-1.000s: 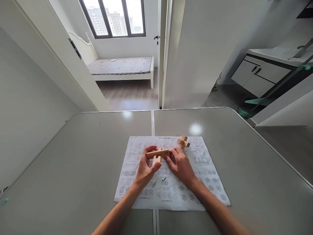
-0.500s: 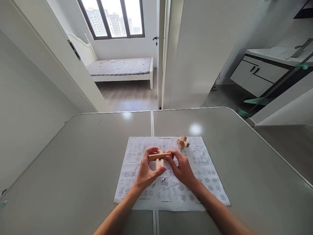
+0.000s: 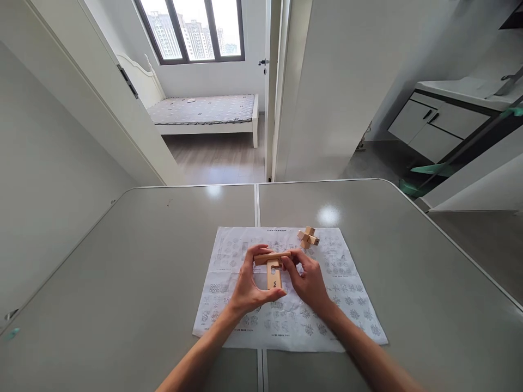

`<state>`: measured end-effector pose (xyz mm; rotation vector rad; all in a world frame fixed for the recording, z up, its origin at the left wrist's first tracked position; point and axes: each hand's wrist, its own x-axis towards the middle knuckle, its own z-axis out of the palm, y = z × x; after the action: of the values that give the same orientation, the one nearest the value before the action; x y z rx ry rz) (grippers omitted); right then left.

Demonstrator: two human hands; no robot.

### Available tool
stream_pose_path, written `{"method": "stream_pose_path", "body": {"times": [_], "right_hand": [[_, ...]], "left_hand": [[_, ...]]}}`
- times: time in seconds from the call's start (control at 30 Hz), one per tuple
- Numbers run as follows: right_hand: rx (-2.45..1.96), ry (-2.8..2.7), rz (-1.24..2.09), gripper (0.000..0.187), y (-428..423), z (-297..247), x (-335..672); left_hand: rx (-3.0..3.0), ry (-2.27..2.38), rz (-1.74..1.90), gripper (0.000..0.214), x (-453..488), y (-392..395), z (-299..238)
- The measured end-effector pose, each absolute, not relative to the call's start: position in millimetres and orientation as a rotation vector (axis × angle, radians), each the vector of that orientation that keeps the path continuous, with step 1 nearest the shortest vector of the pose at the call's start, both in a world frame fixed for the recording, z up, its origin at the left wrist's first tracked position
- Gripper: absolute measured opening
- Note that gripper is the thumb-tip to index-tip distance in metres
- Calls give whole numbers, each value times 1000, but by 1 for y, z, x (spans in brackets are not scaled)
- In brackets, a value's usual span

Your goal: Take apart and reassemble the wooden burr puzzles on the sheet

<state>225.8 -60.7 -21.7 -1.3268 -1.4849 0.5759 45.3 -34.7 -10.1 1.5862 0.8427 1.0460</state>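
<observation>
My left hand (image 3: 250, 286) is curled around wooden burr puzzle pieces above a printed sheet, fingers at the top and thumb at the lower end. One piece, a wooden bar (image 3: 267, 258), lies crosswise. Below it a notched wooden piece (image 3: 274, 279) points towards me, with a dark mark near its lower end, so the two form a T. The right end of the bar is pinched between the thumb and fingers of my right hand (image 3: 307, 279). Whether the pieces interlock is hard to see, as fingers cover part of the joint.
An assembled wooden burr puzzle (image 3: 308, 238) sits at the sheet's upper right. The creased paper sheet (image 3: 351, 324) shows rows of puzzle diagrams and lies on a grey table (image 3: 134, 283). Beyond the table are a doorway, a bed (image 3: 204, 109) and a sink cabinet (image 3: 433, 125).
The notched piece has slid towards me relative to the bar, showing more of its length and the dark mark. My left thumb has moved down with it. The view has shifted slightly.
</observation>
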Motion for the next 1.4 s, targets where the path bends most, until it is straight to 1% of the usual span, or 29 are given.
{"method": "stream_pose_path", "body": {"times": [0.17, 0.43, 0.5, 0.6, 0.67, 0.73, 0.8, 0.93, 1.0, 1.13, 1.4], "right_hand": [[-1359, -1441, 557, 31, -63, -20, 224], [-1318, -1425, 564, 27, -59, -24, 226], [-1310, -1395, 551, 26, -59, -26, 227], [-1321, -1375, 510, 24, -60, -28, 227], [-1307, -1414, 473, 21, -61, -30, 225], [-1275, -1477, 438, 16, -62, -33, 224], [-1256, -1526, 414, 13, -63, -35, 223], [-1279, -1569, 441, 12, -62, -38, 224], [-1283, -1606, 452, 16, -62, -38, 225], [-1268, -1697, 397, 33, -60, -37, 225], [-1248, -1728, 358, 34, -59, -40, 225]], "left_hand": [[1613, 847, 1041, 93, 46, -35, -8], [1590, 830, 996, 93, 47, -38, -6], [1570, 865, 1067, 83, 48, -37, -8], [1476, 1090, 1268, 55, 49, -37, -10], [1396, 1169, 1258, 41, 50, -37, -10], [1356, 1111, 1143, 36, 51, -37, -8], [1346, 1028, 1052, 35, 52, -38, -7], [1329, 997, 1014, 35, 56, -38, -6], [1314, 991, 1009, 36, 56, -38, -7], [1313, 975, 1002, 35, 55, -38, -7], [1339, 948, 997, 35, 56, -40, -6]]}}
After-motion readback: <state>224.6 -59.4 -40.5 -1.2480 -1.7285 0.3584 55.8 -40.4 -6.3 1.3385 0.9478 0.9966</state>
